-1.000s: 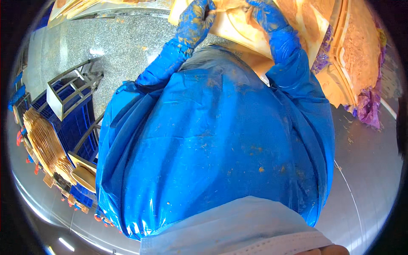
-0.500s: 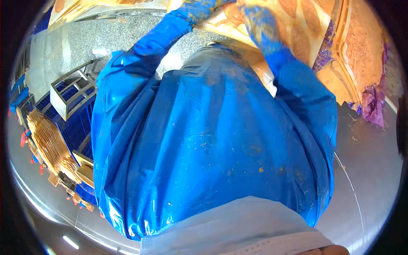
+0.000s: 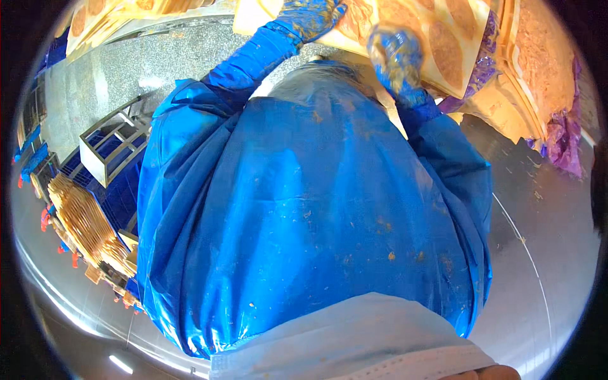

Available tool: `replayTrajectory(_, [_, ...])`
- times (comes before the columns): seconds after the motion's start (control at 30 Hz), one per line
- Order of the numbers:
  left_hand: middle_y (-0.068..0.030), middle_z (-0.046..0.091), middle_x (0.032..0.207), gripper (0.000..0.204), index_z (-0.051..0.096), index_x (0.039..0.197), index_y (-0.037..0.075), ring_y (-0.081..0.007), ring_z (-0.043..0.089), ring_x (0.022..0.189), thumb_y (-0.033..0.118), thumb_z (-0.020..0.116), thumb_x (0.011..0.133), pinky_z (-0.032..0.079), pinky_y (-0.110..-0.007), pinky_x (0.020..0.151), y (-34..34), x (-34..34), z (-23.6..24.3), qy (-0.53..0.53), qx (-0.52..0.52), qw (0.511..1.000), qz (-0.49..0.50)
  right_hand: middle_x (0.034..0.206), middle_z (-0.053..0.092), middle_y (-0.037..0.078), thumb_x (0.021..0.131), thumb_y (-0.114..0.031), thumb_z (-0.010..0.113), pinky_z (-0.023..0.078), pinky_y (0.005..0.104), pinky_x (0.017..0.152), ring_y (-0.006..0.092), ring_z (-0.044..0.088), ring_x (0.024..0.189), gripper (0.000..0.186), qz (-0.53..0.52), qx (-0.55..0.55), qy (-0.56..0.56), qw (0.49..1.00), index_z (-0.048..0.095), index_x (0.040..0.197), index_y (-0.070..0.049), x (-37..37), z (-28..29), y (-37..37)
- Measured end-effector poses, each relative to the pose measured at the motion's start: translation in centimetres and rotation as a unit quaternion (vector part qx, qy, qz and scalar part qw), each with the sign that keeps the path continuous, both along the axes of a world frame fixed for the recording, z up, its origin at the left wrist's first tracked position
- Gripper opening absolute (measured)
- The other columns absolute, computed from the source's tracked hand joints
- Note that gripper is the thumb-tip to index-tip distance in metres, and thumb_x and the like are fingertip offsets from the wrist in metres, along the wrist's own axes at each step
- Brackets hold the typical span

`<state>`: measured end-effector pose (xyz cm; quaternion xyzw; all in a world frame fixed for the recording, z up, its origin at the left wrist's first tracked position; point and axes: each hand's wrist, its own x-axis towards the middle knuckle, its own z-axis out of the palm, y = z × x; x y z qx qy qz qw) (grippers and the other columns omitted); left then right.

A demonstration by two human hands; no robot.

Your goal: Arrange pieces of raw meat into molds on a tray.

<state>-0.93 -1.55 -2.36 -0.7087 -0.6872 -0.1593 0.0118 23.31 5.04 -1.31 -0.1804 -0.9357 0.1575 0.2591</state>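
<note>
A pale tray point(image 3: 443, 66) with orange-brown, oval food-like pieces point(image 3: 446, 50) fills the top centre. My left hand point(image 3: 310, 19), in a smeared blue glove, is at the tray's near-left part, its fingers curled on something I cannot make out beside a loose, wrinkled orange piece point(image 3: 354, 19). My right hand point(image 3: 396, 57), also gloved and smeared, is lower and to the right, over the tray's near part; motion blur hides how its fingers are held. My blue apron covers the centre of the view.
An orange mass point(image 3: 532, 50) in moulded trays, with purple plastic point(image 3: 563, 142), is at the right. At left are a metal frame point(image 3: 104, 158), blue crates point(image 3: 120, 196), a stack of tan boards point(image 3: 85, 225) and small red shapes. Another pale tray point(image 3: 107, 28) is top left.
My right hand has moved down, toward me. My left hand has shifted a little to the right since a second ago. The view has shifted slightly.
</note>
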Motion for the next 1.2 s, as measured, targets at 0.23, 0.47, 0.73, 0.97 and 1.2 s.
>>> replayTrajectory(0.23, [-0.0191,0.047,0.152,0.061,0.050,0.147,0.011,-0.0414,0.041,0.142,0.025,0.063,0.089,0.034,-0.055,0.116,-0.4,-0.6,0.5,-0.056,0.070,0.995,-0.038,0.114,0.066,0.013,0.084,-0.040,0.080,0.051,0.0478,0.092,0.0361,0.062,0.108,0.046,-0.098,-0.061,0.029,0.993,0.067,0.118,-0.013,-2.8,0.0,-2.5])
replayTrajectory(0.47, [-0.0153,0.066,0.107,0.018,0.067,0.098,0.011,-0.0372,0.062,0.108,0.015,0.066,0.080,0.050,-0.048,0.092,-0.2,2.0,-2.5,-0.109,0.046,0.988,-0.095,0.101,0.068,0.017,0.091,-0.026,0.071,0.052,0.0512,0.078,0.0383,0.065,0.092,0.020,-0.097,-0.094,-0.059,0.989,0.066,0.105,-0.011,-3.6,0.7,-3.2])
replayTrajectory(0.73, [-0.0159,0.064,0.101,0.015,0.065,0.094,0.008,-0.0383,0.061,0.101,0.014,0.067,0.081,0.050,-0.047,0.089,0.4,1.5,-2.0,-0.174,0.138,0.961,-0.166,0.100,0.064,0.016,0.080,-0.020,0.074,0.051,0.0508,0.081,0.0397,0.063,0.096,0.030,-0.066,-0.166,-0.080,0.981,0.060,0.104,-0.010,-1.5,0.7,-2.7])
replayTrajectory(0.97, [-0.0127,0.069,0.113,0.016,0.070,0.106,0.009,-0.0358,0.062,0.114,0.018,0.068,0.092,0.050,-0.046,0.102,-0.7,1.8,-1.9,-0.170,0.040,0.977,-0.121,0.120,0.070,0.014,0.092,-0.010,0.067,0.055,0.0360,0.092,0.0281,0.068,0.109,0.014,-0.150,-0.274,-0.191,0.931,0.071,0.105,-0.006,6.2,-0.1,1.0])
replayTrajectory(1.2, [-0.0168,0.024,0.169,0.073,0.030,0.163,0.015,-0.0362,0.024,0.156,0.039,0.059,0.101,0.014,-0.052,0.128,-0.8,7.2,1.0,-0.141,-0.051,0.984,-0.095,0.123,0.069,0.013,0.097,-0.009,0.063,0.050,0.0328,0.100,0.0223,0.064,0.116,0.018,-0.037,-0.304,0.064,0.950,0.068,0.112,0.000,8.6,5.9,9.0])
